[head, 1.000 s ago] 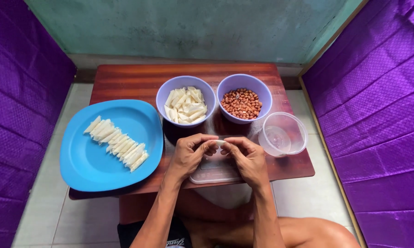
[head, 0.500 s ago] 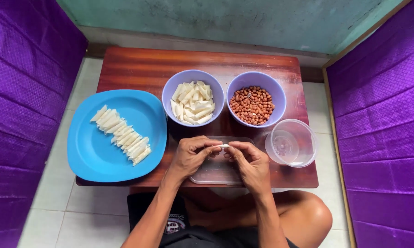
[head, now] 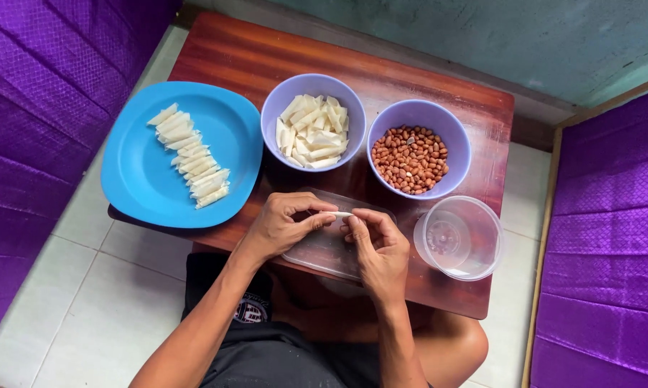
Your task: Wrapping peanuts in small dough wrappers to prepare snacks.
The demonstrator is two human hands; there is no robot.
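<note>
My left hand (head: 286,225) and my right hand (head: 376,248) meet over a clear plastic lid (head: 324,248) lying on the wooden table (head: 439,86). Both pinch a small white pastry strip (head: 340,215) between their fingertips. Just beyond my hands stands a purple bowl (head: 314,93) of white pastry strips, and to its right a purple bowl (head: 418,115) of peanuts. At the left, a blue plate (head: 144,179) carries a row of several rolled white pieces (head: 191,164).
A clear, empty plastic tub (head: 458,236) stands on the table right of my right hand. Purple quilted fabric (head: 611,237) lines both sides. White floor tiles (head: 87,302) lie below the small table, and my knees sit under its near edge.
The view has tilted and come closer to the table. My hands stay together over the lid, still working the small white strip between the fingertips.
</note>
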